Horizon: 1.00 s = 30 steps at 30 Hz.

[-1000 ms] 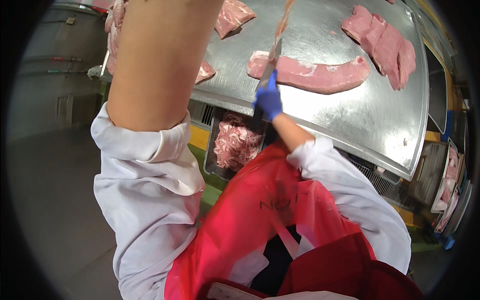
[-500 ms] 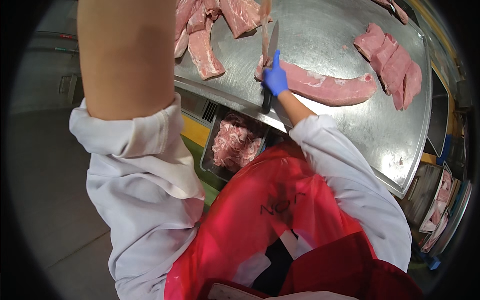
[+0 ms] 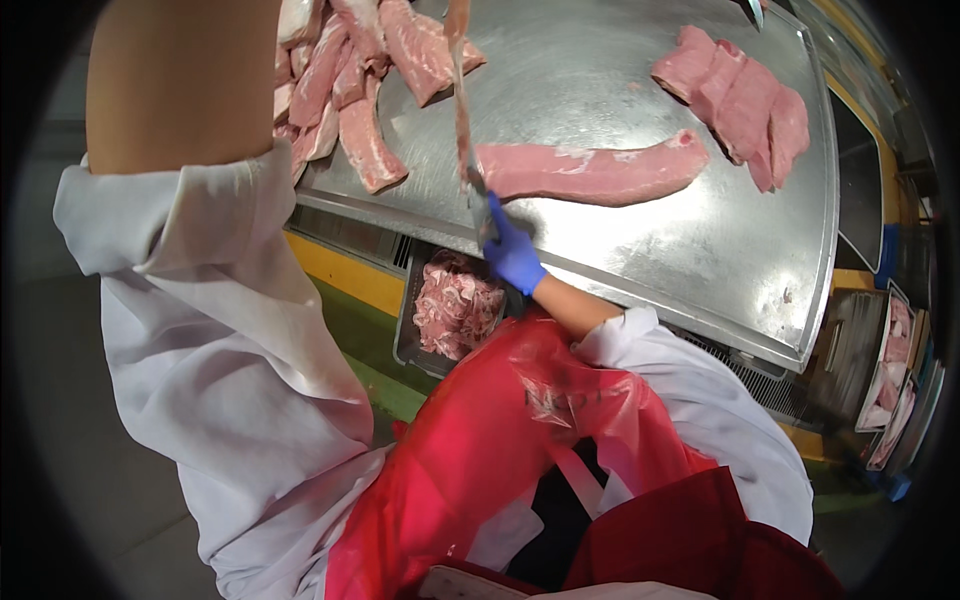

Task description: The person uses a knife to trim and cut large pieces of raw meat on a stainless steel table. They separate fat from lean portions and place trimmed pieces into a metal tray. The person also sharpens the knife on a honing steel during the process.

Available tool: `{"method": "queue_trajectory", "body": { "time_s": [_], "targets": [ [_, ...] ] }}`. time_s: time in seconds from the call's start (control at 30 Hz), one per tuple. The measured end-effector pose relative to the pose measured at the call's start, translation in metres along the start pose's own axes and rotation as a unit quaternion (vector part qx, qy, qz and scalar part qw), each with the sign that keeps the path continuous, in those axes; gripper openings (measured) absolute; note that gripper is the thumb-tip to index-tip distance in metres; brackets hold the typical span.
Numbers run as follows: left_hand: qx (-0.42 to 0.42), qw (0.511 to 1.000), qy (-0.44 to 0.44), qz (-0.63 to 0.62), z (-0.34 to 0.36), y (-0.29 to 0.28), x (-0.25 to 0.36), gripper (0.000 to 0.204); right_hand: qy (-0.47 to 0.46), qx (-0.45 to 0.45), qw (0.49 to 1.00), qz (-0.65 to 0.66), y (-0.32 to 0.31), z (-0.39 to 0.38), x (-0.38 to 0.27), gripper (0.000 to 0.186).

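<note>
My right hand (image 3: pixel 511 250) in a blue glove is closed on a knife (image 3: pixel 476 181) at the left end of a long pink loin (image 3: pixel 590 170) on the steel table (image 3: pixel 700 270). A thin strip of trim (image 3: pixel 459 85) stretches from beside the blade up past the top edge of the picture. My left forearm rises large through the upper left; the hand at its end is out of view, so what it holds is hidden.
Several meat pieces (image 3: pixel 372 147) lie at the table's upper left, several slices (image 3: pixel 735 100) at the right. A crate of trimmings (image 3: pixel 455 310) is below the front edge; trays of meat (image 3: pixel 890 365) stand far right. A blade (image 3: pixel 756 14) shows at the top.
My left forearm has shifted leftward, uncovering more meat pieces. My right hand and knife have moved lower and left since half a second ago, and more of the hanging strip shows.
</note>
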State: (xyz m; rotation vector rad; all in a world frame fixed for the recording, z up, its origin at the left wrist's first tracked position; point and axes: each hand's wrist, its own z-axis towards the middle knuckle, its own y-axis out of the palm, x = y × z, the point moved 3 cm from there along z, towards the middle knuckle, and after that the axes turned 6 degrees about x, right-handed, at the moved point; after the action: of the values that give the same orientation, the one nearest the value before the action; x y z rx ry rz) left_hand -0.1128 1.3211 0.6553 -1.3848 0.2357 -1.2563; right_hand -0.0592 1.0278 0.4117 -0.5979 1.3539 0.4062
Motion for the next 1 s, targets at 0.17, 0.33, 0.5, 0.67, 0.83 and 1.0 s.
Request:
{"method": "queue_trajectory", "body": {
  "time_s": [0.17,0.33,0.5,0.67,0.83,1.0],
  "targets": [
    [0.025,0.995,0.094,-0.034,0.022,-0.010,0.116,0.012,0.202,-0.172,0.954,0.137,-0.058,0.045,-0.039,0.084],
    [0.048,0.970,0.221,-0.093,0.044,-0.011,0.270,0.012,0.131,-0.326,0.931,0.100,-0.109,0.004,-0.083,0.089],
    [0.096,0.917,0.354,-0.158,0.045,-0.026,0.413,0.013,0.093,-0.352,0.931,0.002,-0.227,-0.073,-0.092,0.093],
    [0.136,0.841,0.495,-0.170,0.039,0.023,0.472,0.014,0.239,-0.215,0.947,0.016,-0.408,-0.184,-0.060,0.084],
    [-0.156,0.942,-0.128,-0.269,-0.108,0.244,0.217,0.014,0.350,-0.065,0.929,0.106,-0.527,-0.305,-0.057,0.085],
    [-0.033,0.967,0.251,-0.028,-0.208,0.354,0.219,0.038,0.275,-0.032,0.960,-0.048,-0.534,-0.292,-0.046,0.080]
  ]
}}
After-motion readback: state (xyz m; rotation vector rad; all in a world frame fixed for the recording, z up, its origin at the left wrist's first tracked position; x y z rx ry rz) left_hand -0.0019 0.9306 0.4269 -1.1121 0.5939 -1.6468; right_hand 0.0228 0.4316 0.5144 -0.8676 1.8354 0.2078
